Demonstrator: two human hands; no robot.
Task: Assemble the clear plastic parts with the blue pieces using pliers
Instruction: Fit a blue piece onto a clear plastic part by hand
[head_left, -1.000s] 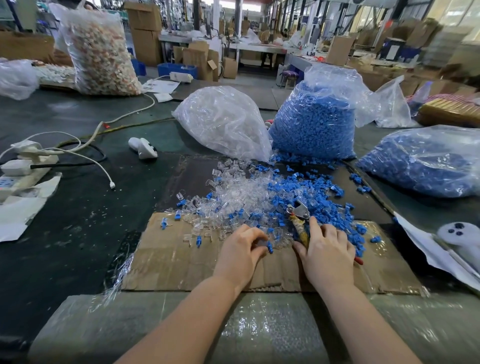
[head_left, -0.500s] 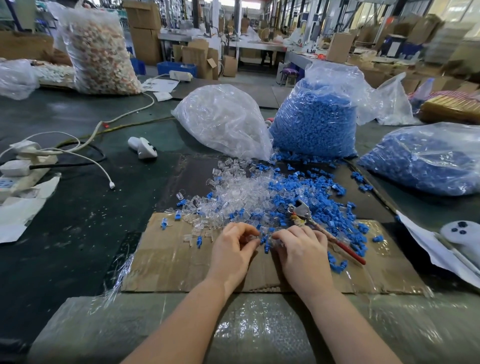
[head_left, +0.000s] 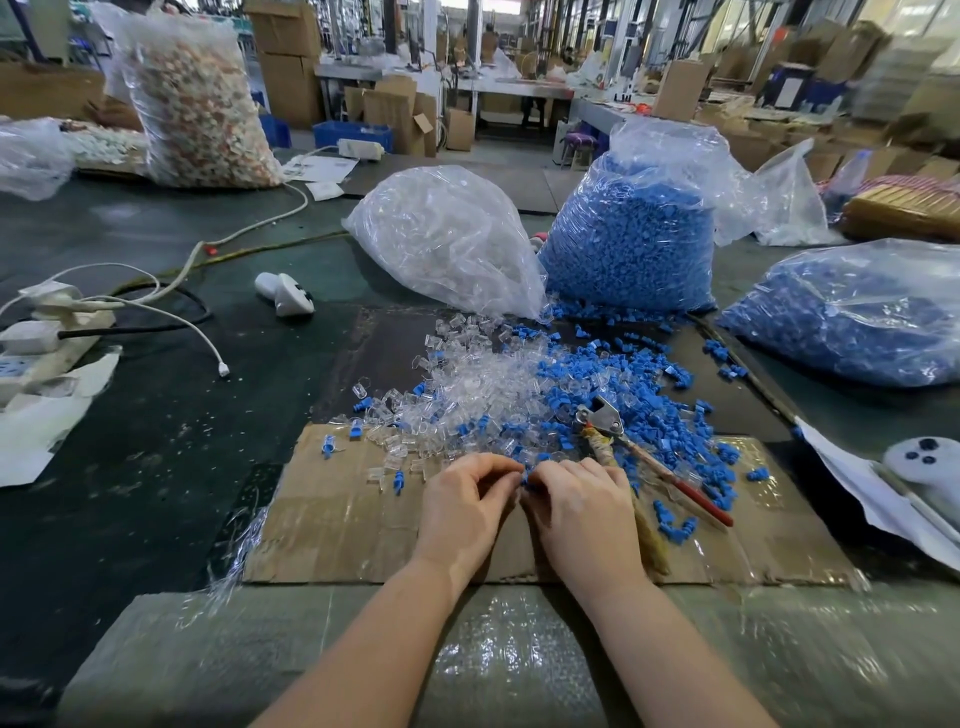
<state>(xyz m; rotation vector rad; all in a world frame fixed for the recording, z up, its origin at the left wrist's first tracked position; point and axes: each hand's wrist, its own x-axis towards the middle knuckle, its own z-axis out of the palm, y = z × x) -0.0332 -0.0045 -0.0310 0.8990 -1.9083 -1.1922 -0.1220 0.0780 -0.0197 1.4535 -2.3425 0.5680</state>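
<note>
A loose heap of clear plastic parts (head_left: 483, 379) and blue pieces (head_left: 623, 374) lies on a cardboard sheet (head_left: 337, 525). My left hand (head_left: 462, 504) and my right hand (head_left: 582, 509) meet fingertip to fingertip at the heap's near edge. Between them they pinch a small blue piece (head_left: 524, 480); a clear part there is too small to make out. The pliers (head_left: 623, 447), with a metal head and one red handle, lie on the cardboard just right of my right hand, untouched.
Behind the heap stand a bag of clear parts (head_left: 447, 239) and two bags of blue pieces (head_left: 634, 244) (head_left: 857, 317). A power strip with cables (head_left: 47, 332) and a white controller (head_left: 283, 293) lie to the left. Another white controller (head_left: 924, 462) rests on paper at the right.
My right hand has let go of the pliers, which now lie on the cardboard. It moved left to meet my left hand, and both now pinch a small piece together.
</note>
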